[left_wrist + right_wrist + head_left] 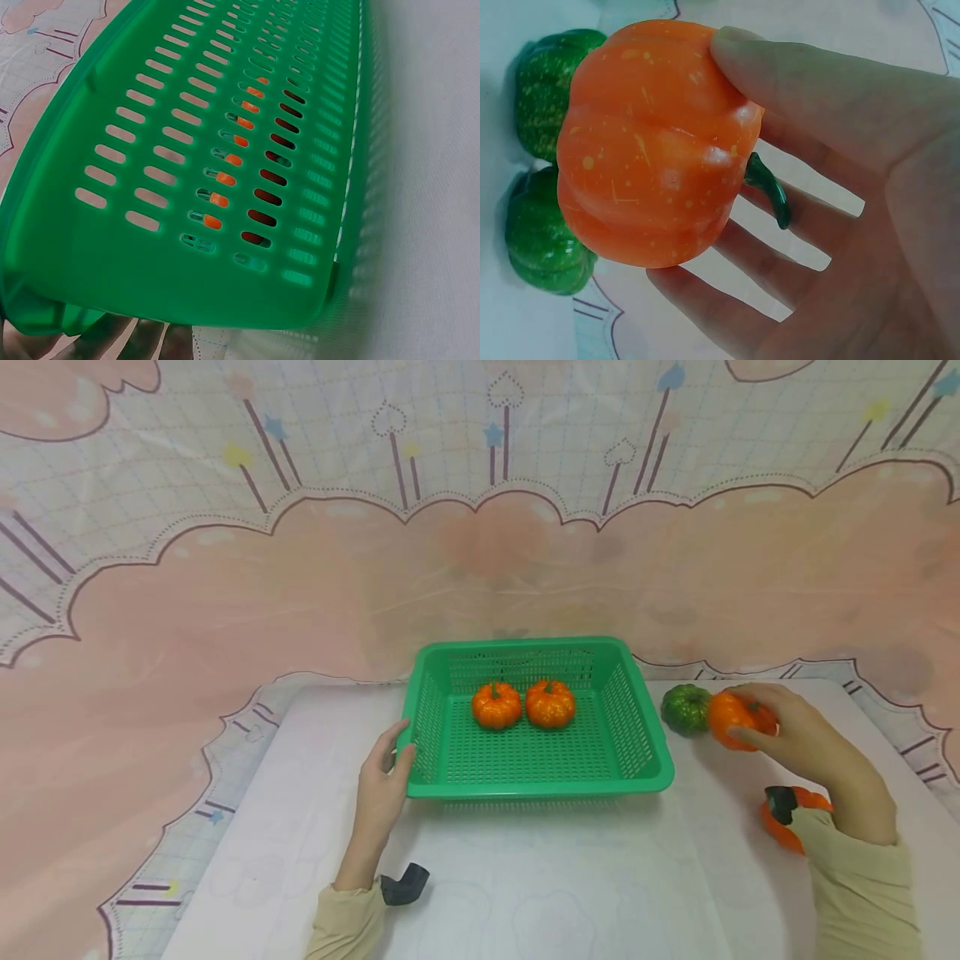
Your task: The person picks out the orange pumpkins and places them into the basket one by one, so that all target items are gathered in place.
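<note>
My left hand (382,785) grips the left rim of a green plastic basket (540,791), thumb and fingers at its edge. Only some fingers (142,341) of it show below the basket wall in the left wrist view. Inside the basket sit two small orange pumpkins (497,707) side by side. On the right, my right hand (795,735) holds another orange pumpkin (656,150) between thumb and fingers, its green stem turned toward the palm. Two green pumpkins (551,240) appear behind it in the right wrist view; one green pumpkin (686,709) shows plainly in the head view.
Another orange pumpkin (780,835) lies on the white table (525,893), partly covered by the right wrist and its black camera mount (782,804). A patterned pink-and-white cloth (480,568) hangs behind the table.
</note>
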Demonstrator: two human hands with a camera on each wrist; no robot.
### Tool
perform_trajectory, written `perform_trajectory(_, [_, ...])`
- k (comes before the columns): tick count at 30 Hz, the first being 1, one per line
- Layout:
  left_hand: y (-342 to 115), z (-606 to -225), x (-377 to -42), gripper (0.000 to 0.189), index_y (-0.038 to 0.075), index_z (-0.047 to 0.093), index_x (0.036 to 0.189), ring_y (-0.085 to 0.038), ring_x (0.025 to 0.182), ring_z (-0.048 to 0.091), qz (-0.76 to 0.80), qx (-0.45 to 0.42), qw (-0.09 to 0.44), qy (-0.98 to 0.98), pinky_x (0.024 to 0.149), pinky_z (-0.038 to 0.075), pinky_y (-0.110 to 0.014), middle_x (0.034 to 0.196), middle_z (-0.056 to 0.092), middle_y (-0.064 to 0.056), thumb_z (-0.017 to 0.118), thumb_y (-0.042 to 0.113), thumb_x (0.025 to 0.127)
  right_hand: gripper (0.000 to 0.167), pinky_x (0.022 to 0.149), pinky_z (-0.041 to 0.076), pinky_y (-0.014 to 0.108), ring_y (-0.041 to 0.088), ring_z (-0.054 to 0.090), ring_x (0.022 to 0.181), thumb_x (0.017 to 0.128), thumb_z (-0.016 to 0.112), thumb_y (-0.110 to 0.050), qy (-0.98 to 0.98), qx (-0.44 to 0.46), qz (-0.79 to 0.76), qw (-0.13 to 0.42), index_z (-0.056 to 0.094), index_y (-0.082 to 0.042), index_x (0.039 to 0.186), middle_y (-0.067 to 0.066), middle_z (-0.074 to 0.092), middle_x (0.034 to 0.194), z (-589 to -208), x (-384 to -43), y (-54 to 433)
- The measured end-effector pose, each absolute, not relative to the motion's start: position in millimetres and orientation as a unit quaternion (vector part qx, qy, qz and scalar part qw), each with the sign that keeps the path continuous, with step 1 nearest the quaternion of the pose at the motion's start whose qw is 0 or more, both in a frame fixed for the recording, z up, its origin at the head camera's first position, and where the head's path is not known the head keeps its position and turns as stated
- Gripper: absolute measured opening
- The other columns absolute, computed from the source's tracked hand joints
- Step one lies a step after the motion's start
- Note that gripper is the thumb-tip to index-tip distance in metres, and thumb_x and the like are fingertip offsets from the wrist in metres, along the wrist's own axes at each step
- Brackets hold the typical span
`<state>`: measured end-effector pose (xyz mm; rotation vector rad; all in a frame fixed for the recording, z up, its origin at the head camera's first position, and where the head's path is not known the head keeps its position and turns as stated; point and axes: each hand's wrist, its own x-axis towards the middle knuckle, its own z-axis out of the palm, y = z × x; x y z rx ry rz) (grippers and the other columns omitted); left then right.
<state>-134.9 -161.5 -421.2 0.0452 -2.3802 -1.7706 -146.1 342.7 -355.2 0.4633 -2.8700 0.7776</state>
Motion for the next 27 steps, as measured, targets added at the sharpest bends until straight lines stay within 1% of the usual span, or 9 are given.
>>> perform_trajectory(2, [-161.9, -421.7, -134.9, 0.044, 0.012, 0.046, 0.147, -0.036, 0.135, 0.048, -0.594, 0.017, 0.087, -0.799, 0.107, 0.046, -0.053, 0.154, 0.042, -0.012, 0.052, 0.019, 0.104, 0.046, 0.089, 0.041, 0.061, 0.043, 0.050, 0.108, 0.086, 0.075, -0.004, -0.951, 0.158, 0.258, 0.065, 0.057, 0.005, 0.127, 0.029, 0.055, 0.126, -353.4, -147.1, 339.2])
perform_trajectory(6, [-162.3, -422.1, -135.2, 0.044, 0.012, 0.046, 0.147, -0.036, 0.136, 0.047, -0.598, 0.017, 0.085, -0.797, 0.108, 0.045, -0.053, 0.154, 0.042, -0.012, 0.052, 0.020, 0.104, 0.048, 0.095, 0.037, 0.071, 0.051, 0.043, 0.120, 0.087, 0.074, -0.005, -0.949, 0.156, 0.270, 0.050, 0.055, 0.004, 0.131, 0.032, 0.048, 0.136, -349.5, -148.9, 332.6])
perform_trajectory(9, [-162.3, -422.1, -135.3, 0.044, 0.012, 0.046, 0.147, -0.037, 0.137, 0.046, -0.597, 0.016, 0.086, -0.797, 0.109, 0.044, -0.054, 0.154, 0.041, -0.012, 0.053, 0.021, 0.104, 0.050, 0.098, 0.034, 0.074, 0.054, 0.038, 0.126, 0.087, 0.075, -0.006, -0.947, 0.160, 0.275, 0.051, 0.055, 0.004, 0.131, 0.033, 0.045, 0.139, -347.0, -150.0, 327.3])
perform_trajectory(12, [-162.4, -422.1, -135.2, 0.044, 0.012, 0.047, 0.147, -0.037, 0.137, 0.046, -0.594, 0.017, 0.089, -0.799, 0.109, 0.044, -0.054, 0.154, 0.042, -0.013, 0.053, 0.021, 0.104, 0.050, 0.097, 0.036, 0.072, 0.052, 0.041, 0.124, 0.085, 0.076, -0.006, -0.945, 0.172, 0.271, 0.062, 0.056, 0.004, 0.130, 0.031, 0.048, 0.136, -345.1, -150.7, 321.6])
perform_trajectory(17, [-162.6, -421.5, -135.5, 0.044, 0.014, 0.047, 0.147, -0.037, 0.135, 0.048, -0.591, 0.019, 0.086, -0.802, 0.107, 0.046, -0.053, 0.153, 0.043, -0.012, 0.053, 0.021, 0.104, 0.051, 0.097, 0.036, 0.072, 0.053, 0.040, 0.125, 0.087, 0.075, -0.009, -0.945, 0.177, 0.268, 0.061, 0.055, 0.005, 0.131, 0.033, 0.046, 0.138, -340.8, -151.9, 312.1])
perform_trajectory(20, [-163.1, -421.2, -135.3, 0.044, 0.014, 0.047, 0.147, -0.036, 0.134, 0.049, -0.590, 0.021, 0.084, -0.803, 0.106, 0.046, -0.053, 0.153, 0.043, -0.012, 0.052, 0.021, 0.104, 0.051, 0.097, 0.037, 0.070, 0.051, 0.042, 0.124, 0.088, 0.075, -0.009, -0.945, 0.180, 0.266, 0.064, 0.054, 0.005, 0.132, 0.032, 0.047, 0.137, -338.9, -152.9, 306.5])
perform_trajectory(24, [-163.1, -421.5, -135.3, 0.044, 0.014, 0.047, 0.147, -0.036, 0.136, 0.047, -0.593, 0.020, 0.084, -0.800, 0.107, 0.045, -0.055, 0.153, 0.043, -0.012, 0.053, 0.020, 0.104, 0.050, 0.095, 0.039, 0.067, 0.048, 0.044, 0.121, 0.088, 0.075, -0.009, -0.943, 0.188, 0.266, 0.071, 0.055, 0.003, 0.132, 0.028, 0.049, 0.134, -337.0, -153.7, 300.0])
perform_trajectory(27, [-162.6, -421.5, -135.3, 0.044, 0.013, 0.047, 0.146, -0.037, 0.136, 0.047, -0.594, 0.019, 0.086, -0.799, 0.107, 0.044, -0.055, 0.153, 0.043, -0.012, 0.053, 0.020, 0.104, 0.049, 0.097, 0.039, 0.067, 0.047, 0.044, 0.123, 0.087, 0.075, -0.006, -0.939, 0.199, 0.269, 0.076, 0.057, 0.001, 0.132, 0.027, 0.050, 0.134, -334.4, -154.7, 295.3])
